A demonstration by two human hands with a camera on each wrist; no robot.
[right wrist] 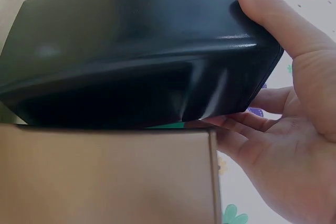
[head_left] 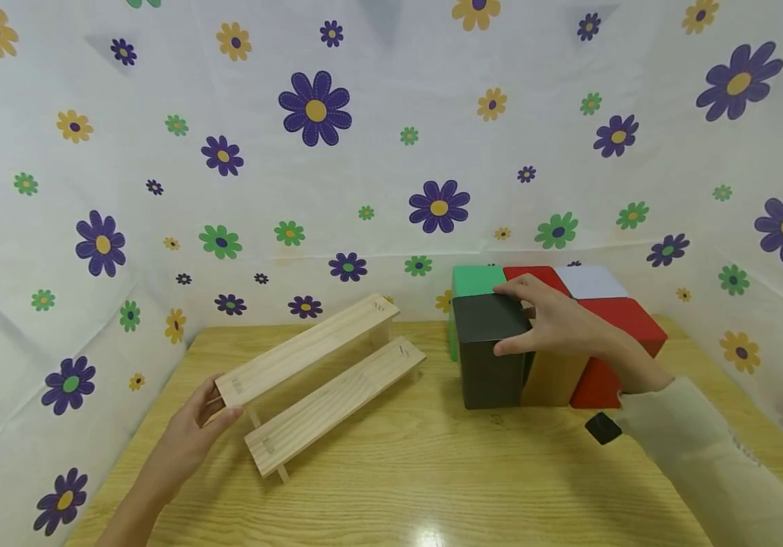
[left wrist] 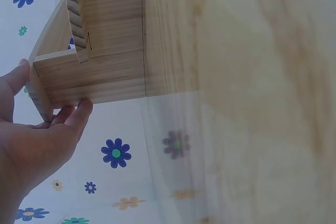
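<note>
A two-step wooden rack [head_left: 309, 349] stands slantwise on the left side of the table. My left hand [head_left: 189, 433] holds the near left end of its upper board; in the left wrist view the thumb lies on one face of the board and the fingertips touch the side panel [left wrist: 105, 77]. At the right, my right hand [head_left: 562, 323] grips a black box [head_left: 492, 372] by its top, the thumb on the near edge and the fingers toward the back. The right wrist view shows a tan box [right wrist: 110, 177] close beside the black one.
Behind and right of the black box are a green box [head_left: 477, 279], a red box [head_left: 535, 275], a white box [head_left: 591, 281] and another red box [head_left: 627, 323], packed together. A flower-patterned cloth [head_left: 378, 167] hangs behind and beside the wooden table [head_left: 391, 471].
</note>
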